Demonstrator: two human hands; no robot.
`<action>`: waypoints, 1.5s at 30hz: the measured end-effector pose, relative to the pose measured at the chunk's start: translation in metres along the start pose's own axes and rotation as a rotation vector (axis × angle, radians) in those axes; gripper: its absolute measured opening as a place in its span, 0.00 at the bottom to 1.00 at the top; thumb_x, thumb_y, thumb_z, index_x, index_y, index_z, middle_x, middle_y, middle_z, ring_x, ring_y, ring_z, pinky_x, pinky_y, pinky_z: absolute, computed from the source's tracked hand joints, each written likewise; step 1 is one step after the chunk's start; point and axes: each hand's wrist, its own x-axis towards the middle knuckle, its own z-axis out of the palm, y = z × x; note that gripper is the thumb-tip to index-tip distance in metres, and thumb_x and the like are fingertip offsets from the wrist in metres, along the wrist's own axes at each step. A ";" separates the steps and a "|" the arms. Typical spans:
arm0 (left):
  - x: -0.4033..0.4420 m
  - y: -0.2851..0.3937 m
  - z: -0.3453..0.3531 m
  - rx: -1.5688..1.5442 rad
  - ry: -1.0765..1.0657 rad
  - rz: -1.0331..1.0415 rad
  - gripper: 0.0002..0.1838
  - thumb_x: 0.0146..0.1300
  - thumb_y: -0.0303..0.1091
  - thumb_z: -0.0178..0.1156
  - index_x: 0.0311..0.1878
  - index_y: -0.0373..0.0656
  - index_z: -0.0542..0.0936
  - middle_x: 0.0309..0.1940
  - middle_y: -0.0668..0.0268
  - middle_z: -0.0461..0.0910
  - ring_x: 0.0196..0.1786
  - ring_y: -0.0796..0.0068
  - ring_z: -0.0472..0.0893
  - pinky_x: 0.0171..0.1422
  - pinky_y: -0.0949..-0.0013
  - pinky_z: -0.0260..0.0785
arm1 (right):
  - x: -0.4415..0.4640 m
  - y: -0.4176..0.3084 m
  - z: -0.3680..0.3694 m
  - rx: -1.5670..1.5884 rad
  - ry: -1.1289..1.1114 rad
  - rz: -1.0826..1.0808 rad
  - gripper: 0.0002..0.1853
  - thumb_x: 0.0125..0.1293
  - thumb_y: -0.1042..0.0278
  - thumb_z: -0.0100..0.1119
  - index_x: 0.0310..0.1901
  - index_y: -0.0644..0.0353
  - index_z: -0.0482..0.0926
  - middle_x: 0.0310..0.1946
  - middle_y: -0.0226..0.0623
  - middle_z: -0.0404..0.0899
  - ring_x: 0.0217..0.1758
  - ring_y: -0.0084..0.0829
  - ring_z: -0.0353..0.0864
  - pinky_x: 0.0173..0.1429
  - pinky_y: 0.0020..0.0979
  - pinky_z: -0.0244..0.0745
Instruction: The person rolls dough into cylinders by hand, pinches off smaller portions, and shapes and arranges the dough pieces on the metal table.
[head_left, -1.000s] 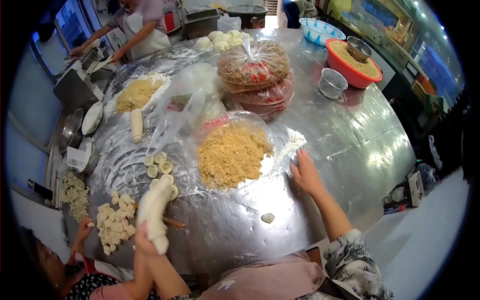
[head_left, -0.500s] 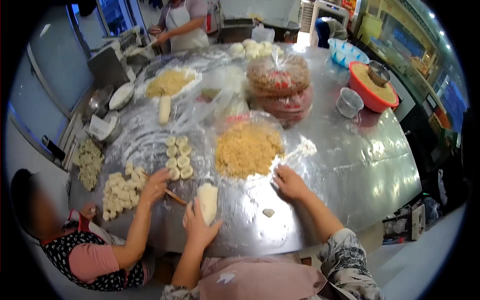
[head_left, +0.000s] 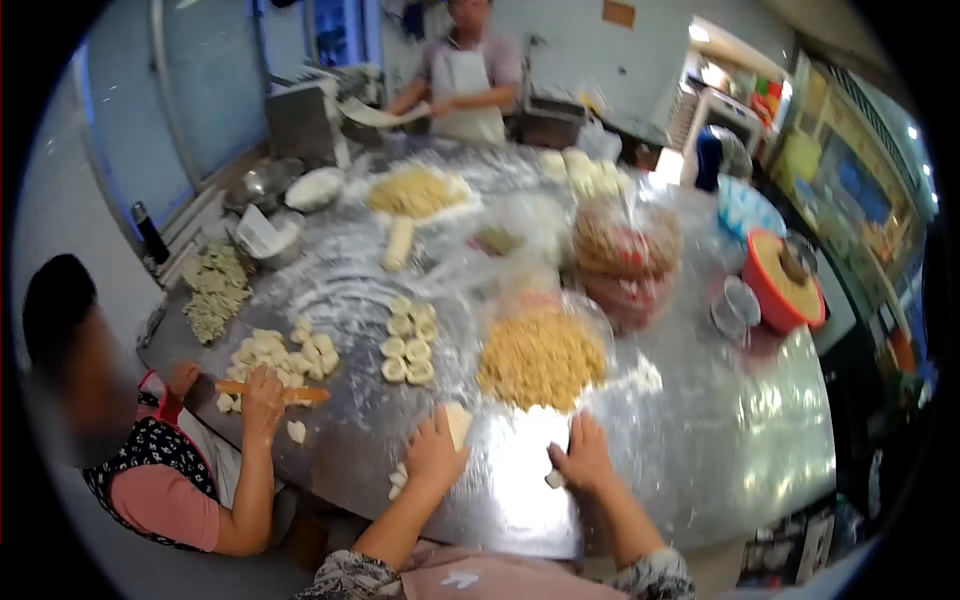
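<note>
Head view: left hand [head_left: 437, 453] over dough roll [head_left: 458, 424], right hand [head_left: 585, 460] now by dough lump [head_left: 555, 480], thumbs apart from close-set fingers [head_left: 590, 430].

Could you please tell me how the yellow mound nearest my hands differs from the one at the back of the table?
The front mound is a deeper orange-yellow, while the back mound is paler. The front mound looks larger, though it is also closer than the back mound. A pale dough roll lies just in front of the back mound; the front mound has none there. Both are loose heaps with white flour beside them.
</note>
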 end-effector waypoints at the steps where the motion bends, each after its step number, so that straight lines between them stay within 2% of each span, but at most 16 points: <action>1: 0.003 -0.001 -0.001 -0.017 0.020 0.012 0.54 0.56 0.53 0.69 0.79 0.43 0.51 0.67 0.49 0.68 0.67 0.46 0.69 0.67 0.50 0.69 | -0.004 -0.012 -0.004 0.003 -0.063 0.002 0.50 0.69 0.34 0.47 0.75 0.74 0.52 0.79 0.61 0.45 0.83 0.58 0.41 0.83 0.50 0.38; 4: 0.001 -0.007 0.001 -0.055 0.005 0.039 0.52 0.57 0.52 0.68 0.79 0.45 0.52 0.66 0.49 0.68 0.66 0.44 0.70 0.67 0.49 0.69 | -0.016 -0.057 -0.003 0.027 -0.207 -0.091 0.52 0.69 0.29 0.45 0.75 0.75 0.52 0.78 0.64 0.45 0.82 0.59 0.42 0.83 0.48 0.39; 7: 0.003 -0.017 0.000 -0.149 -0.003 0.085 0.50 0.59 0.51 0.67 0.79 0.48 0.53 0.65 0.47 0.70 0.65 0.44 0.73 0.66 0.49 0.69 | -0.013 -0.117 0.018 0.082 -0.302 -0.245 0.52 0.67 0.31 0.52 0.73 0.76 0.56 0.76 0.67 0.51 0.81 0.58 0.48 0.82 0.48 0.44; 11: 0.016 -0.036 0.010 -0.256 0.039 0.129 0.46 0.59 0.47 0.68 0.77 0.49 0.58 0.62 0.46 0.73 0.62 0.43 0.76 0.64 0.48 0.71 | -0.035 -0.167 0.037 -0.284 -0.341 -0.516 0.46 0.71 0.29 0.42 0.77 0.62 0.56 0.80 0.49 0.49 0.82 0.51 0.48 0.82 0.50 0.41; 14: 0.025 -0.057 0.032 -0.336 0.092 0.202 0.44 0.58 0.48 0.68 0.76 0.53 0.60 0.60 0.47 0.75 0.59 0.42 0.78 0.61 0.48 0.73 | -0.051 -0.135 0.030 -0.389 -0.304 -0.511 0.41 0.71 0.30 0.43 0.79 0.46 0.57 0.82 0.40 0.47 0.83 0.48 0.47 0.82 0.59 0.36; 15: 0.026 -0.057 0.026 -0.339 0.091 0.218 0.44 0.57 0.47 0.69 0.76 0.53 0.61 0.59 0.47 0.76 0.59 0.42 0.78 0.61 0.48 0.73 | -0.058 -0.121 0.019 -0.370 -0.295 -0.402 0.41 0.71 0.31 0.45 0.78 0.47 0.59 0.81 0.42 0.50 0.83 0.48 0.48 0.82 0.59 0.37; 19: 0.015 -0.040 0.001 -0.358 0.082 0.212 0.43 0.56 0.42 0.70 0.75 0.51 0.64 0.54 0.46 0.78 0.58 0.43 0.79 0.60 0.51 0.72 | -0.090 -0.055 -0.003 -0.328 0.012 -0.201 0.33 0.71 0.43 0.53 0.71 0.55 0.69 0.74 0.45 0.64 0.79 0.50 0.58 0.79 0.60 0.48; 21: 0.015 -0.039 0.001 -0.407 0.117 0.274 0.41 0.55 0.40 0.71 0.73 0.47 0.68 0.56 0.45 0.78 0.59 0.44 0.79 0.62 0.53 0.72 | -0.101 -0.022 -0.012 -0.089 0.148 -0.192 0.23 0.69 0.63 0.58 0.64 0.57 0.75 0.66 0.45 0.72 0.70 0.50 0.70 0.71 0.51 0.65; 25: 0.004 -0.011 -0.018 -0.515 -0.033 0.396 0.37 0.53 0.39 0.73 0.68 0.45 0.74 0.59 0.48 0.78 0.60 0.47 0.79 0.64 0.55 0.71 | -0.115 0.037 -0.024 0.039 0.266 -0.096 0.15 0.66 0.76 0.52 0.53 0.62 0.79 0.54 0.48 0.80 0.57 0.50 0.78 0.63 0.41 0.74; 29: -0.008 0.049 -0.001 -0.494 0.010 0.757 0.34 0.56 0.37 0.71 0.68 0.45 0.75 0.61 0.52 0.78 0.62 0.51 0.78 0.67 0.56 0.69 | -0.108 0.093 -0.056 -0.004 0.320 0.183 0.12 0.67 0.74 0.53 0.50 0.65 0.78 0.51 0.55 0.79 0.56 0.57 0.76 0.61 0.47 0.72; 31: -0.005 0.079 0.019 -0.488 0.047 0.960 0.36 0.56 0.35 0.70 0.70 0.45 0.73 0.61 0.52 0.79 0.62 0.50 0.77 0.67 0.56 0.68 | -0.100 0.096 -0.065 -0.137 0.484 0.101 0.14 0.66 0.71 0.56 0.51 0.66 0.77 0.53 0.58 0.77 0.58 0.59 0.74 0.63 0.50 0.70; 33: -0.007 0.101 0.027 -0.303 -0.211 0.942 0.40 0.56 0.34 0.70 0.73 0.47 0.67 0.63 0.52 0.77 0.63 0.52 0.76 0.68 0.55 0.66 | -0.088 0.100 -0.065 -0.204 0.602 -0.004 0.19 0.64 0.67 0.62 0.54 0.68 0.74 0.56 0.61 0.74 0.60 0.62 0.72 0.67 0.54 0.66; 34: -0.010 0.104 0.035 -0.141 -0.058 1.068 0.45 0.54 0.40 0.72 0.75 0.46 0.63 0.64 0.52 0.76 0.65 0.54 0.74 0.68 0.54 0.64 | -0.081 0.084 -0.067 -0.103 0.594 -0.020 0.20 0.65 0.65 0.63 0.55 0.67 0.75 0.58 0.59 0.74 0.62 0.59 0.72 0.69 0.53 0.66; 39: -0.013 0.091 0.026 -0.008 0.006 0.871 0.50 0.47 0.52 0.76 0.72 0.41 0.66 0.58 0.54 0.78 0.62 0.54 0.75 0.66 0.52 0.62 | -0.043 0.002 -0.077 0.106 0.190 -0.424 0.39 0.57 0.43 0.72 0.66 0.58 0.73 0.70 0.53 0.68 0.70 0.55 0.68 0.74 0.49 0.61; 41: -0.011 0.084 0.026 0.026 0.000 0.847 0.51 0.46 0.55 0.76 0.71 0.40 0.67 0.54 0.55 0.80 0.59 0.54 0.77 0.64 0.52 0.62 | -0.029 -0.012 -0.059 0.010 0.191 -0.545 0.50 0.44 0.37 0.77 0.68 0.53 0.70 0.67 0.49 0.70 0.68 0.54 0.69 0.70 0.48 0.64; 45: 0.002 0.080 0.032 0.030 0.022 0.840 0.45 0.47 0.59 0.75 0.65 0.44 0.72 0.48 0.58 0.81 0.54 0.55 0.79 0.60 0.53 0.65 | -0.005 -0.008 -0.048 0.087 0.047 -0.539 0.52 0.40 0.37 0.79 0.68 0.51 0.70 0.57 0.43 0.77 0.61 0.49 0.75 0.64 0.45 0.70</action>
